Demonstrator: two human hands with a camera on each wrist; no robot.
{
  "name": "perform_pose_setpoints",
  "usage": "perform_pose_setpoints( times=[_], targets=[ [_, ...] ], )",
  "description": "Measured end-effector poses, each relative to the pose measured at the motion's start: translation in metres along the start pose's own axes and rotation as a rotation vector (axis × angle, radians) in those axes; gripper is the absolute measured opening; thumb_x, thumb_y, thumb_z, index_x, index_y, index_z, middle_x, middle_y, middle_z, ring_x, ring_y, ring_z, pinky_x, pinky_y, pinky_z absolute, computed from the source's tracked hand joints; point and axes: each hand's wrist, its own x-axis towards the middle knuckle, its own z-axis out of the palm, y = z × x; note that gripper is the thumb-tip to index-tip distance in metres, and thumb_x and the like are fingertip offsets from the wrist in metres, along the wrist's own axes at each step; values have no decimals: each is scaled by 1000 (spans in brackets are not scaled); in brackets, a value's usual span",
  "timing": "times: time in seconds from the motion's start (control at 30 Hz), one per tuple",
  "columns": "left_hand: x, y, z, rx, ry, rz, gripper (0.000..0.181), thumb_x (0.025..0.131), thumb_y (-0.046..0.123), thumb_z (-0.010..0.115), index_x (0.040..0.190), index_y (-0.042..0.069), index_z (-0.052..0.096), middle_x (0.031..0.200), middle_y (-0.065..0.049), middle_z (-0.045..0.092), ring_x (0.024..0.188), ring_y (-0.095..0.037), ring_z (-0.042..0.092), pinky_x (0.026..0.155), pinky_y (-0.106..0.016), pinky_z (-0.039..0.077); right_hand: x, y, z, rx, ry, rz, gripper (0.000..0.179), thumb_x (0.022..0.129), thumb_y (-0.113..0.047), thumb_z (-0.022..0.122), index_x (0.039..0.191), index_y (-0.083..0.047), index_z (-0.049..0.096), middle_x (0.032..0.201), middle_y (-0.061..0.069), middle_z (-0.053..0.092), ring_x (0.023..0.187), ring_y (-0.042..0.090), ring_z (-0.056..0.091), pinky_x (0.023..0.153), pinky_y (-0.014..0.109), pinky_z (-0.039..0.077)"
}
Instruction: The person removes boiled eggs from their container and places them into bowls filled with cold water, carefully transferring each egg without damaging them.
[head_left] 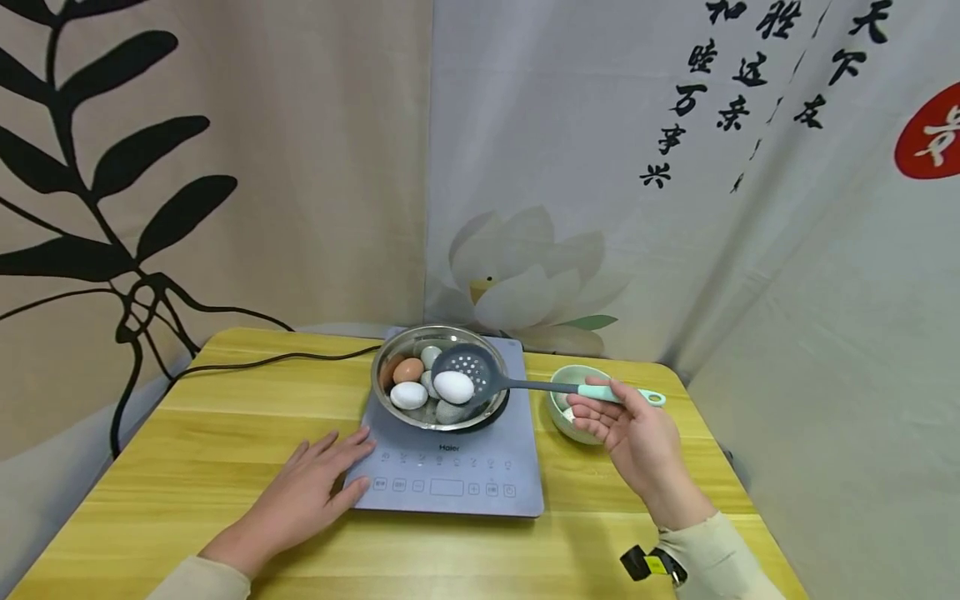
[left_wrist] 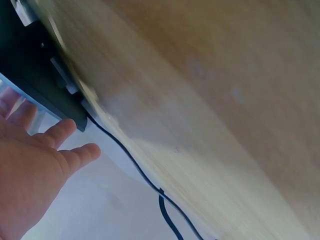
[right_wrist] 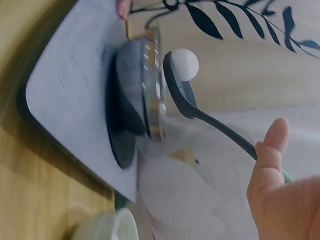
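My right hand (head_left: 637, 437) grips the mint-green handle end of a dark grey slotted spoon (head_left: 538, 385). On its perforated head lies a white egg (head_left: 453, 387), raised over the steel bowl (head_left: 426, 424); the right wrist view shows the spoon head (right_wrist: 176, 90) just above the rim. Inside the bowl are several eggs, among them a brown egg (head_left: 408, 370) and a white egg (head_left: 409, 396). The bowl sits on a grey-blue induction cooker (head_left: 487, 467). My left hand (head_left: 307, 492) rests at the cooker's left front edge, fingers extended, holding nothing.
A pale green bowl (head_left: 562, 427) with whitish contents stands right of the cooker, partly hidden by my right hand and the spoon handle. A black cord (head_left: 277, 359) runs left across the yellow wooden table (head_left: 247, 408). Printed curtains (head_left: 322, 167) hang close behind.
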Motion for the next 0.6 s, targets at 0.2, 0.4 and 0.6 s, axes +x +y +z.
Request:
perform_pose_setpoints(
  times=[0.2, 0.4, 0.6],
  targets=[
    [1, 2, -1, -6, -2, 0, 52, 106, 47, 64, 152, 22, 62, 167, 0, 50, 148, -52, 49, 116, -82, 32, -20, -18, -42, 119, 38, -102, 40, 118, -26, 41, 119, -4, 75, 106, 18, 83, 101, 23, 82, 88, 34, 67],
    [2, 3, -2, 2, -8, 0, 53, 106, 48, 63, 152, 23, 62, 167, 0, 50, 149, -52, 48, 116, -83, 31, -42, -21, -87, 100, 175, -196, 33, 114, -27, 52, 121, -5, 75, 105, 18, 83, 97, 23, 83, 85, 35, 68],
    [1, 3, -1, 5, -11, 2, 53, 106, 49, 63, 152, 23, 62, 167, -1, 50, 148, -53, 49, 115, -84, 32, -52, -10, -109, 12, 341, -228, 27, 112, -25, 56, 117, -9, 78, 100, 14, 84, 88, 21, 83, 80, 34, 68]
  ],
)
